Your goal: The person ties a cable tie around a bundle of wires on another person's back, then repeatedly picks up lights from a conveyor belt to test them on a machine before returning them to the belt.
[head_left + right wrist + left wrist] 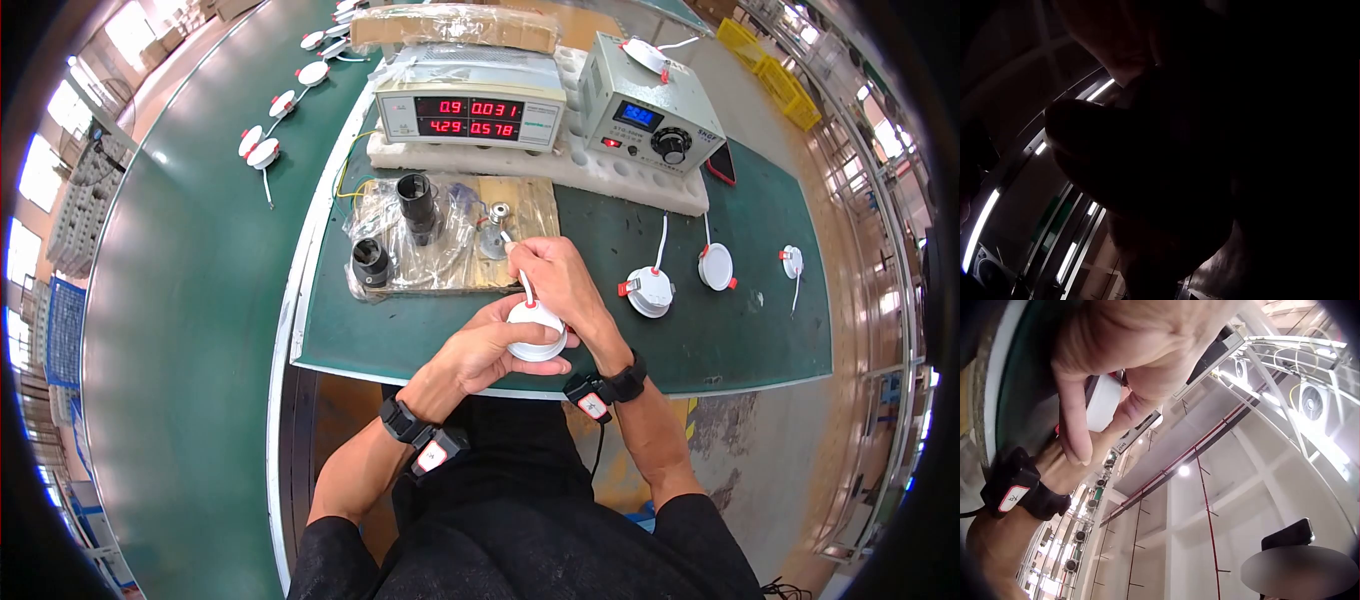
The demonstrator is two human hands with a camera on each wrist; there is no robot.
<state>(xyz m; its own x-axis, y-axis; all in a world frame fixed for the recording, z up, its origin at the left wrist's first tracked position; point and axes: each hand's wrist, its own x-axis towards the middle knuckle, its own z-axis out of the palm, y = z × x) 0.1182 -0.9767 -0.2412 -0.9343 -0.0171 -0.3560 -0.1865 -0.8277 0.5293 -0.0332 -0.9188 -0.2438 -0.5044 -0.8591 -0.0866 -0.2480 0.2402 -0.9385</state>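
In the head view, the left hand (487, 350) grips a round white lamp (538, 345) near the table's front edge, thumb across its top. The right hand (560, 285) pinches the lamp's white cable (527, 288) just above it, close to a metal post (497, 213) on the film-covered board. In the left wrist view, the left hand (1129, 356) has its fingers around the white lamp (1104, 403). The right wrist view is very dark; only the outline of the right hand (1129, 162) shows there.
Two black cylindrical holders (416, 205) stand on the board (520, 200). Behind are a meter with red digits (470, 105) and a grey power unit (650, 110) on white foam. Several white lamps (650, 292) lie on the right, others (263, 153) on the green surface at left.
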